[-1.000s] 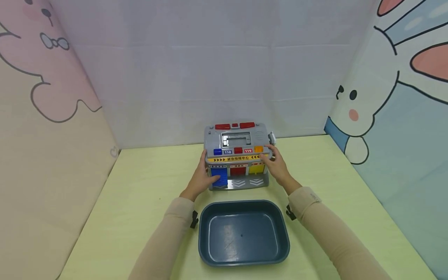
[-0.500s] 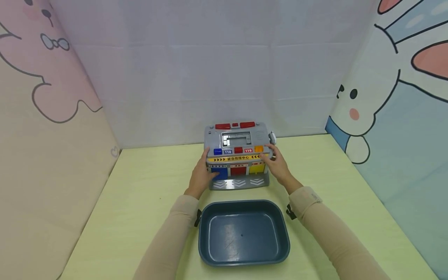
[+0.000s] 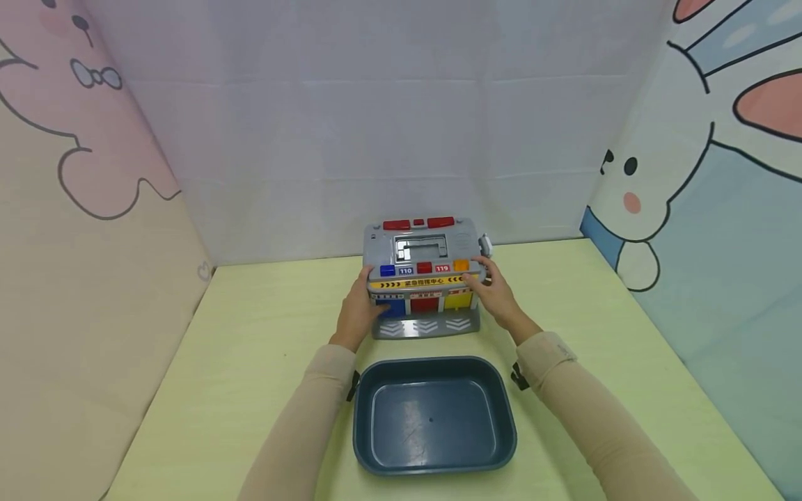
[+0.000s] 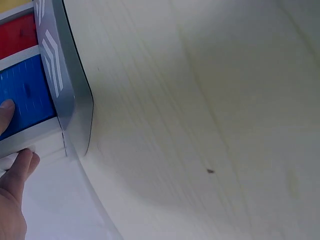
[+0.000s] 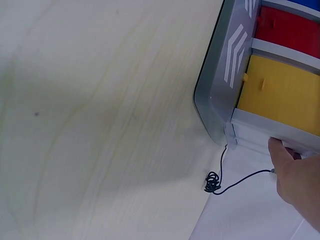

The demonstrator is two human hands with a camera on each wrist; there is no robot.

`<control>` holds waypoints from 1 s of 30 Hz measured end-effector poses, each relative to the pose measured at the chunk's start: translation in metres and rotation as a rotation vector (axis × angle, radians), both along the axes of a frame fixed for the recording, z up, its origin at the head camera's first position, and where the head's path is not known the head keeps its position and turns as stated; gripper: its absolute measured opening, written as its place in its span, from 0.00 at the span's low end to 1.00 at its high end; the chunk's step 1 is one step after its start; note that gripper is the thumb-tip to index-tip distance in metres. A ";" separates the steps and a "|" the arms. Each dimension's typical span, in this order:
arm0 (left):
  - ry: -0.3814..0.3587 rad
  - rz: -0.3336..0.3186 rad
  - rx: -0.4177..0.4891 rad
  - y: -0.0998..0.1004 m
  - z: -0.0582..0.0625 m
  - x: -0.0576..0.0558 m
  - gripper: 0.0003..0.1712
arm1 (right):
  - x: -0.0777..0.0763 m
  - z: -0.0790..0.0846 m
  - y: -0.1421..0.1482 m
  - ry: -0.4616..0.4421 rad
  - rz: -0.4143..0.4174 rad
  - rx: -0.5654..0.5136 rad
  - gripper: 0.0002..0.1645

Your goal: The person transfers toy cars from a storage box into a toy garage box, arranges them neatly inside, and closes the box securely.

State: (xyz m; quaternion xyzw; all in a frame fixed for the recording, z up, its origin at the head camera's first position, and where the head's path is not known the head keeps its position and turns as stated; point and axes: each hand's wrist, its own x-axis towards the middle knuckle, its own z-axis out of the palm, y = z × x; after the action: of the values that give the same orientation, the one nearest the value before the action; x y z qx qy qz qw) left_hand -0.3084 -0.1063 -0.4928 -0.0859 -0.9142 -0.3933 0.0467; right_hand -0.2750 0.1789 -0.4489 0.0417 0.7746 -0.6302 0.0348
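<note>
A grey toy garage (image 3: 377,245) with red lights and a yellow banner stands at the back of the table. Its front has a blue door (image 3: 396,307), a red door (image 3: 424,305) and a yellow door (image 3: 458,300), all closed above a ramp with white arrows. My left hand (image 3: 355,313) grips its left side; in the left wrist view the thumb (image 4: 5,113) lies on the blue door and the other fingers are along the side wall. With my right hand (image 3: 500,300) I hold the right end, thumb at the banner.
A dark blue plastic tub (image 3: 435,467) sits in front of the garage, between my forearms. Behind the garage hangs a pale cloth wall (image 3: 301,160). In the right wrist view a coiled black cord (image 5: 212,183) lies beside the garage.
The blue door, swung down over the ramp a second ago, is now up and closed. My left hand moved up and inward with it; the right hand stayed in place.
</note>
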 end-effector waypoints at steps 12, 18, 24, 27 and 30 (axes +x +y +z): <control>0.037 0.014 -0.046 -0.002 0.000 0.002 0.50 | -0.007 -0.019 0.001 0.037 -0.011 0.037 0.38; 0.043 0.005 -0.018 -0.005 -0.003 0.003 0.50 | 0.006 0.007 -0.007 0.004 0.012 0.029 0.37; 0.050 -0.017 -0.017 -0.007 0.000 0.005 0.50 | -0.001 -0.006 -0.002 0.014 -0.002 0.035 0.39; 0.021 -0.033 -0.022 -0.008 0.003 0.004 0.50 | -0.002 -0.014 0.000 0.046 -0.015 0.088 0.40; -0.016 -0.045 -0.036 -0.009 0.004 0.004 0.51 | 0.000 -0.019 0.002 0.082 -0.032 0.164 0.41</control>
State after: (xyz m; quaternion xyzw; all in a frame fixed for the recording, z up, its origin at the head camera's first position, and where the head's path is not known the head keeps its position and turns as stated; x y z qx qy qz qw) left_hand -0.3046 -0.1154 -0.4885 -0.1041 -0.9193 -0.3784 0.0290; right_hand -0.2750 0.1808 -0.4677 0.0311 0.8237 -0.5661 -0.0106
